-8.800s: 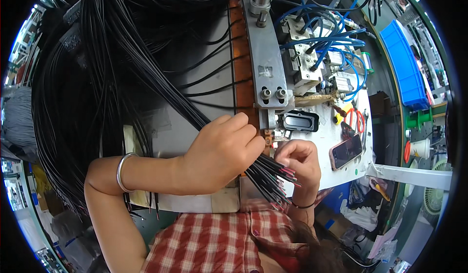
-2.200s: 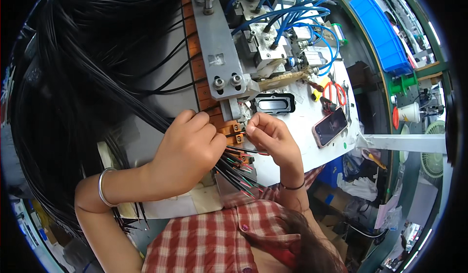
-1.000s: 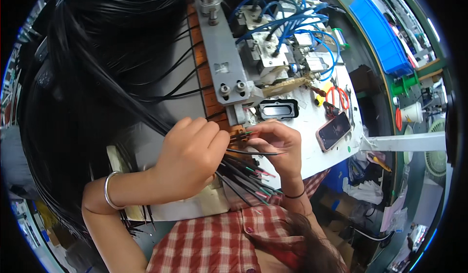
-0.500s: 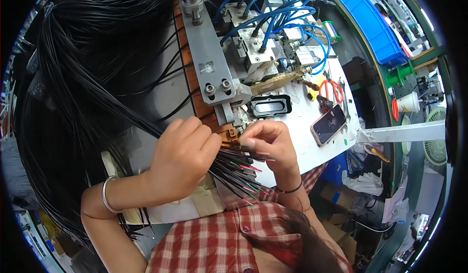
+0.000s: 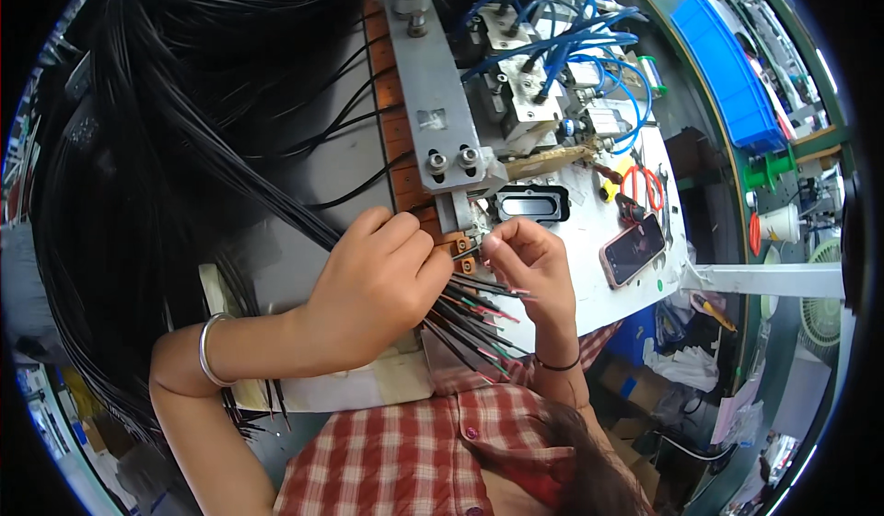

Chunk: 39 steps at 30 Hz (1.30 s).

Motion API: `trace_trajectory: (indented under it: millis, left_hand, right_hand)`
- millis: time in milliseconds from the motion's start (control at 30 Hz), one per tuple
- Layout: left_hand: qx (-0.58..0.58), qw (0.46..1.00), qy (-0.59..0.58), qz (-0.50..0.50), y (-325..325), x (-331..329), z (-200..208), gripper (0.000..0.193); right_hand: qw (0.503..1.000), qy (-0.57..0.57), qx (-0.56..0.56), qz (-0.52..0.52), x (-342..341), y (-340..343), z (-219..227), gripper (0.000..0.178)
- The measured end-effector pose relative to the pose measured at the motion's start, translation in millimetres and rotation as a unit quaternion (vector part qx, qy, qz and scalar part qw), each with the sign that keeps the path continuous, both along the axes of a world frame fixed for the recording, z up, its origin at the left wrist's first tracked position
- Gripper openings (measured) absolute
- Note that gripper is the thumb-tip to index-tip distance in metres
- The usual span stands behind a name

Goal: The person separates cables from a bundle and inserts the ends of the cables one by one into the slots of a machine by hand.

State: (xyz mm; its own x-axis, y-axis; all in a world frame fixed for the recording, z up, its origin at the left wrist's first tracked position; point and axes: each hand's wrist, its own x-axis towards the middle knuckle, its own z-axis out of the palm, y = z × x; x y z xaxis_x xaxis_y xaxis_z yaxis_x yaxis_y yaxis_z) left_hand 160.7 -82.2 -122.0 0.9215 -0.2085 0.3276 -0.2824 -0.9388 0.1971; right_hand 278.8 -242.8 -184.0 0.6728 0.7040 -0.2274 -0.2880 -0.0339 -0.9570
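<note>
My left hand [image 5: 382, 272] is closed around a bundle of black cables [image 5: 308, 221]. Their cut ends [image 5: 474, 323], some with red, green or white wires bared, fan out below its fingers. Thumb and forefinger of my right hand [image 5: 539, 267] pinch together at the near end of an orange slotted block [image 5: 462, 244]. A thin black cable seems to run from my left fist to that pinch; its tip is hidden by the fingers. Just beyond, a grey metal press arm [image 5: 431, 120] with two bolts lies over the orange strip.
A black oblong tray [image 5: 532, 205] sits past my right hand. Farther right are a phone [image 5: 633, 251], red-handled scissors [image 5: 642, 189] and a blue bin [image 5: 727, 69]. Blue air hoses [image 5: 552, 51] loop over metal blocks. A mass of black cables [image 5: 138, 194] fills the left side.
The whole view has shifted, so the bench appears farther right. My right fingertips have moved slightly away from me along the orange block. My left hand keeps its grip on the cables.
</note>
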Motion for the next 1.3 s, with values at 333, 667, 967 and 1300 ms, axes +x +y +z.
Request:
trace_trajectory:
  millis: [333, 667, 967, 1300]
  left_hand:
    - [0.004, 0.999, 0.039, 0.014, 0.3, -2.3, -4.6, 0.021]
    - [-0.021, 1.000, 0.022, 0.006, 0.1, -3.6, -0.6, 0.027]
    - [-0.067, 0.997, 0.032, 0.030, 0.2, -1.4, 7.1, 0.023]
    - [-0.072, 0.997, 0.022, 0.031, 0.5, -1.2, 4.1, 0.021]
  right_hand:
    - [0.993, 0.060, -0.023, 0.102, 11.0, -0.1, 3.1, 0.007]
    - [0.998, -0.035, 0.040, -0.014, -5.6, -4.8, 15.5, 0.011]
    - [0.998, -0.001, 0.054, 0.011, -4.2, -9.1, 15.1, 0.007]
    - [0.998, 0.041, 0.057, -0.001, -5.2, -5.7, 16.2, 0.009]
